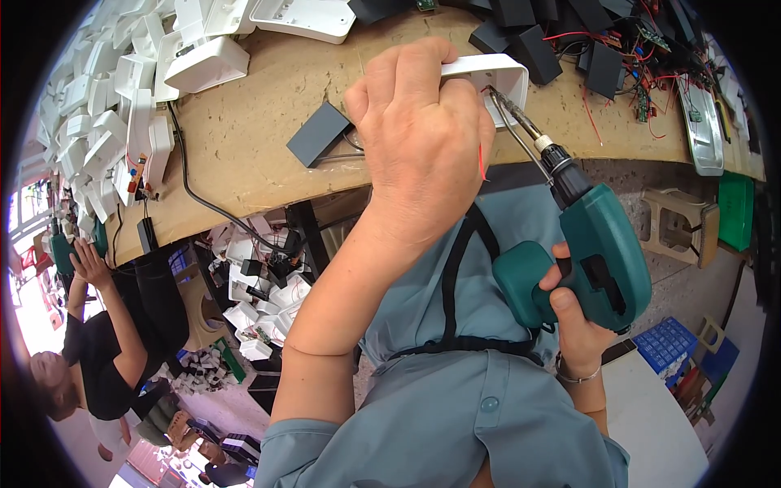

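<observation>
My left hand (419, 134) is closed around a white plastic housing (514, 79), holding it up over the bench near its front edge. A thin red wire (482, 163) hangs below the fingers. In my right hand (579, 329) is a green soldering gun (612, 256), gripped by its handle. Its metal tip and thin feed tube reach up to the housing's open side, where red wire shows at the tip. The exact contact is too small to make out. Left of my left hand lies a dark grey box (318, 135) with a cable.
White housings (207, 65) pile up on the bench's left. Dark boxes (533, 53), red-wired circuit boards and a metal tray (702, 134) lie at the right. Another person (102, 342) works at far left with a green tool. A stool (679, 224) stands at right.
</observation>
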`<state>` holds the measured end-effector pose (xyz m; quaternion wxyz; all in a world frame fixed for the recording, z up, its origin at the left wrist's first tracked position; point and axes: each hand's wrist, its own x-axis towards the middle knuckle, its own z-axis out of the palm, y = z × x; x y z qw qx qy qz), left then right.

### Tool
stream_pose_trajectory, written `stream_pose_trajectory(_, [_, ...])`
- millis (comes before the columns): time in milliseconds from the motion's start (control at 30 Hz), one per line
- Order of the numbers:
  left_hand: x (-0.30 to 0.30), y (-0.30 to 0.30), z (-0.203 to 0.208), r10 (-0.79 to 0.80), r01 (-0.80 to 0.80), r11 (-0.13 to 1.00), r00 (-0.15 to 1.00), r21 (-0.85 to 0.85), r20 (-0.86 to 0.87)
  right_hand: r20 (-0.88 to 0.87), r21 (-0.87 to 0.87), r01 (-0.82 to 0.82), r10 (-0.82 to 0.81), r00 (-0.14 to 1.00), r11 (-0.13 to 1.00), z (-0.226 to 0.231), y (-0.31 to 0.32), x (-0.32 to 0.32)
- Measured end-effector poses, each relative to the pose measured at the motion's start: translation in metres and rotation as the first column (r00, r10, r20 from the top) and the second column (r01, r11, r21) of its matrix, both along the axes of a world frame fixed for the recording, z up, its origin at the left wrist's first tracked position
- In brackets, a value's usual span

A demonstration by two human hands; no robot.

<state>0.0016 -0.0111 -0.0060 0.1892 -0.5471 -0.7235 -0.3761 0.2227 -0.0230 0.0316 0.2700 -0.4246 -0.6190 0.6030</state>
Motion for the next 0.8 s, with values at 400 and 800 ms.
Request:
stream_pose_trajectory(400, [0.0003,0.0002,-0.0012,-0.001,0.001,1.000,1.000,-0.006,0.001,-0.006,0.013,-0.034,0.034,0.999,0.999,0.0013,-0.0005,0.0025])
stream_pose_trajectory(800, [0.0003,0.0016,-0.0032,-0.009,0.009,1.000,1.000,0.030,-0.014,0.020,0.038,-0.001,0.000,1.000,0.999,0.0019,-0.0001,0.0029])
